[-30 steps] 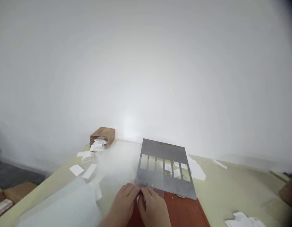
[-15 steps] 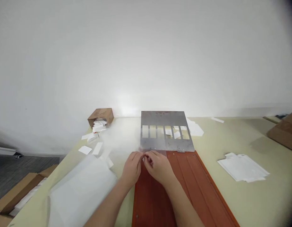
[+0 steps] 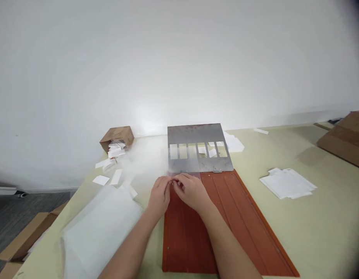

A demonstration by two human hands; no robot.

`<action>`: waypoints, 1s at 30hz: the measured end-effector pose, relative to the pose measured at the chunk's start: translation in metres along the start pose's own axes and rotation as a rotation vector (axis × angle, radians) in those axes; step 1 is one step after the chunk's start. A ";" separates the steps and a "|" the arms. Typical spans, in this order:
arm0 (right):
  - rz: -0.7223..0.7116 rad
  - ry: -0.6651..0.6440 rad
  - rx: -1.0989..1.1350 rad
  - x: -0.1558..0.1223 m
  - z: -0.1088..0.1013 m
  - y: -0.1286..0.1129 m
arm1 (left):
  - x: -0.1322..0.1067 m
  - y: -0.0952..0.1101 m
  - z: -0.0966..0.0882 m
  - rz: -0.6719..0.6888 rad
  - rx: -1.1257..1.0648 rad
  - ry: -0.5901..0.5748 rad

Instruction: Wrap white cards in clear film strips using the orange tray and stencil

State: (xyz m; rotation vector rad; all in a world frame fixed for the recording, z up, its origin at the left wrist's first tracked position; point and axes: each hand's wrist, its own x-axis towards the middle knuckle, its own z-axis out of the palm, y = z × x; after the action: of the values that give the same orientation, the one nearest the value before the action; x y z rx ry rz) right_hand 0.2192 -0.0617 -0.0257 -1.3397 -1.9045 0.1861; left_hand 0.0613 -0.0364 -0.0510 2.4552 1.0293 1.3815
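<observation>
My left hand and my right hand meet, fingertips pinched together. Both are closed; what sits between the fingertips is too small and hidden to name. They are over the upper left of a red grooved board. Joined to the board's far end by small hinges is a grey metal plate with a row of rectangular cutouts. A see-through film seems to spread from the left across part of the plate and up to my fingers.
Left of the board lie large whitish translucent sheets and loose white cards. A small carton spills white pieces. To the right are a pile of white sheets and a brown box. An open carton stands below the table's left edge.
The camera view has tilted and shifted, so the whole scene sits a little higher and further left. My hands stay pinched together at the same part of the board.
</observation>
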 end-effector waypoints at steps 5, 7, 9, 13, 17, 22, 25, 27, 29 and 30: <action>0.031 0.003 0.072 0.002 0.000 -0.001 | 0.000 0.001 0.000 -0.001 -0.022 0.021; 0.045 0.006 0.112 0.003 -0.002 -0.002 | 0.001 0.001 0.000 -0.006 -0.029 0.032; 0.061 0.013 0.153 0.003 -0.004 -0.003 | 0.001 0.003 -0.001 -0.012 -0.038 0.041; 0.085 0.041 0.194 0.004 -0.007 -0.005 | 0.004 0.007 -0.003 -0.027 -0.051 0.053; 0.050 0.062 0.180 0.003 -0.008 -0.007 | 0.006 0.010 -0.004 -0.049 -0.053 0.063; -0.048 0.091 0.048 0.000 -0.003 -0.004 | 0.005 0.010 -0.006 -0.066 -0.037 0.044; -0.116 0.089 -0.055 -0.001 0.000 -0.001 | 0.003 0.008 -0.005 -0.060 -0.014 0.035; -0.151 0.083 -0.115 -0.001 0.000 0.000 | 0.002 0.007 -0.005 -0.048 0.004 0.032; -0.176 0.080 -0.166 -0.002 0.001 0.000 | 0.001 0.006 -0.005 -0.035 0.020 0.028; -0.185 0.078 -0.189 -0.002 0.001 0.000 | 0.001 0.005 -0.005 -0.029 0.028 0.026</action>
State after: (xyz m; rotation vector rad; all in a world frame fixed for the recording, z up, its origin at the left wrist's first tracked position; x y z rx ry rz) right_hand 0.2190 -0.0627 -0.0272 -1.2622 -2.0051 -0.1400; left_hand 0.0604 -0.0409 -0.0456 2.4383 1.0930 1.4028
